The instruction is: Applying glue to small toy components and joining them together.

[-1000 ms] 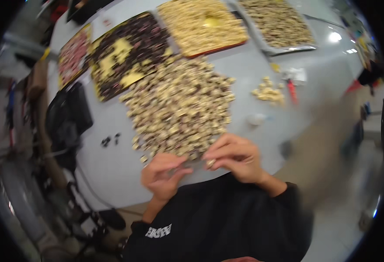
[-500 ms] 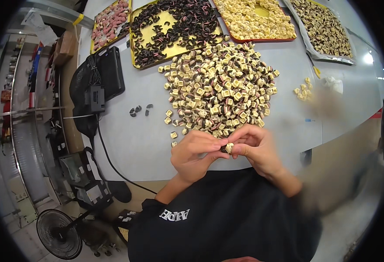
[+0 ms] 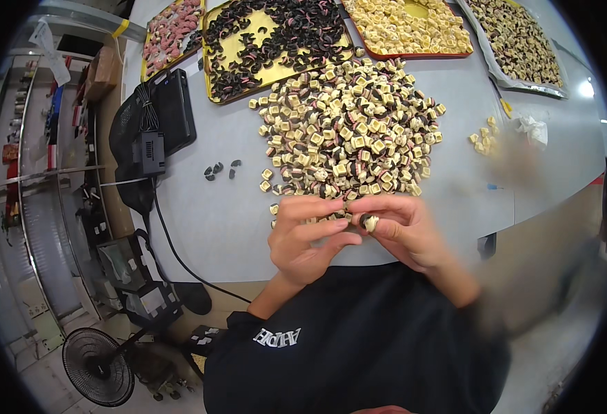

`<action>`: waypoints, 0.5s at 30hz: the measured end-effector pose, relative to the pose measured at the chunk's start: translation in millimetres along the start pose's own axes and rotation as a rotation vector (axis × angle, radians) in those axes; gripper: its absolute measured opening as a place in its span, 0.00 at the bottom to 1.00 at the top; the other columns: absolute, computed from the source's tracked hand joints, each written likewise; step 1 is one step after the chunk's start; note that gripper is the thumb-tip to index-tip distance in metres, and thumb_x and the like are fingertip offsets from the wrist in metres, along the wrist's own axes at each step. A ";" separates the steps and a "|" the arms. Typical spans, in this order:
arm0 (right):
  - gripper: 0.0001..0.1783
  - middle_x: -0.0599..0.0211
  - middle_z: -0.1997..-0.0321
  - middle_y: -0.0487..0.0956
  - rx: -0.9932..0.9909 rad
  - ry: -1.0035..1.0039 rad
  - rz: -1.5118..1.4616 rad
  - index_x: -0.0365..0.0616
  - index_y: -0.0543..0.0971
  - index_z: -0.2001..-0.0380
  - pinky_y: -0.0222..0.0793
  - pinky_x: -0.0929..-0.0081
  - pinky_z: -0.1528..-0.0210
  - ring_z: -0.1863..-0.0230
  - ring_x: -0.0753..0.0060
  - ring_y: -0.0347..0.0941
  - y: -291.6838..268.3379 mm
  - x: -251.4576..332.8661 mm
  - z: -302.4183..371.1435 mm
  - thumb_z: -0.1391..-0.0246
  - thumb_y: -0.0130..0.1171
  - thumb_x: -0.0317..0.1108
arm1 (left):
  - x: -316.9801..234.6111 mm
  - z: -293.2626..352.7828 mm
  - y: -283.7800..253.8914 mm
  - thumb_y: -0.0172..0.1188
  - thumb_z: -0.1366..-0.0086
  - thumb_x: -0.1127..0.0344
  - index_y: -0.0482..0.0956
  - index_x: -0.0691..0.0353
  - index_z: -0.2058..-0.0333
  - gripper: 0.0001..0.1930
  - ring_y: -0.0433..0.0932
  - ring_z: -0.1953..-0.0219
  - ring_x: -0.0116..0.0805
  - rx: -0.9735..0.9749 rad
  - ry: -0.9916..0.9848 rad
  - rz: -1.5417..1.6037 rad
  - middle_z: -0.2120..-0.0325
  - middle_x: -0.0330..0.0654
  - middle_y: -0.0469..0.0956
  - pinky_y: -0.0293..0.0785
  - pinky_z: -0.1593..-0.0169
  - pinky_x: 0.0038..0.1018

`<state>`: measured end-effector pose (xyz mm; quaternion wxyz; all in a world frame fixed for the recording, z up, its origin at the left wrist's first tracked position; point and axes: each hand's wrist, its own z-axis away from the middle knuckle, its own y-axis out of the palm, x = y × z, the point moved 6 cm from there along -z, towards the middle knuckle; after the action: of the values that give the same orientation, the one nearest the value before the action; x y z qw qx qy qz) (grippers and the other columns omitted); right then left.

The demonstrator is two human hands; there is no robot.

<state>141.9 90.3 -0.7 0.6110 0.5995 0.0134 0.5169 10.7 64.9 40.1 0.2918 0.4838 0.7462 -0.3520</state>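
Observation:
Between its thumb and fingers, my right hand [image 3: 407, 231] grips a small black-and-cream piece [image 3: 370, 223], its pale bumpy end showing. My left hand [image 3: 307, 238] is beside it with thumb and fingers apart, and I see nothing held in it. The two index fingertips nearly meet above the piece; whether they touch is hard to tell. Just beyond both hands spreads a big heap of similar small pieces [image 3: 352, 131], cream, black and pink, many with a square hollow cream face. My left fingers cover part of the heap's near edge.
Along the far side stand trays of pink pieces [image 3: 172, 38], black curved pieces [image 3: 276, 41], cream pieces [image 3: 407, 27] and mixed pieces [image 3: 517, 45]. Loose black bits [image 3: 214, 170] and a black bag [image 3: 179, 110] with a cable are left; cream pieces [image 3: 484, 140] lie right.
My left fingers have come off the black-and-cream piece and spread apart. The piece stays in my right hand, now slightly nearer me and to the right.

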 end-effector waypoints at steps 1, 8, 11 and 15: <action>0.15 0.62 0.58 0.74 0.023 -0.028 -0.040 0.33 0.71 0.58 0.65 0.73 0.50 0.55 0.72 0.70 -1.8 -0.6 -0.8 0.49 0.55 0.27 | 1.9 1.0 -1.6 0.70 0.59 0.68 0.77 0.59 0.71 0.14 0.73 0.67 0.36 -0.019 -0.006 0.011 0.69 0.41 0.77 0.70 0.65 0.26; 0.15 0.58 0.59 0.74 0.164 -0.061 -0.243 0.32 0.72 0.60 0.65 0.69 0.49 0.55 0.68 0.71 -3.2 0.5 -3.2 0.48 0.54 0.31 | 5.3 2.1 -5.0 0.68 0.57 0.65 0.77 0.59 0.72 0.13 0.73 0.68 0.37 -0.027 0.002 -0.001 0.69 0.42 0.76 0.69 0.66 0.28; 0.17 0.57 0.64 0.75 0.126 -0.158 -0.090 0.34 0.71 0.61 0.66 0.69 0.55 0.61 0.67 0.71 -12.6 2.5 -7.4 0.51 0.58 0.35 | 7.9 1.5 -4.7 0.69 0.57 0.65 0.77 0.59 0.72 0.12 0.72 0.68 0.37 -0.043 -0.007 0.024 0.68 0.41 0.76 0.69 0.66 0.27; 0.18 0.57 0.64 0.75 0.051 -0.088 0.114 0.35 0.70 0.60 0.68 0.70 0.55 0.60 0.66 0.72 -9.6 0.1 -5.0 0.52 0.59 0.33 | 4.9 0.2 -2.9 0.68 0.58 0.65 0.79 0.57 0.70 0.13 0.71 0.65 0.37 0.036 0.023 -0.054 0.66 0.39 0.76 0.68 0.63 0.28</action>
<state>144.8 96.3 -9.2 0.5650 0.6369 -0.0346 0.5233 6.2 66.5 36.8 0.2651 0.4727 0.7558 -0.3674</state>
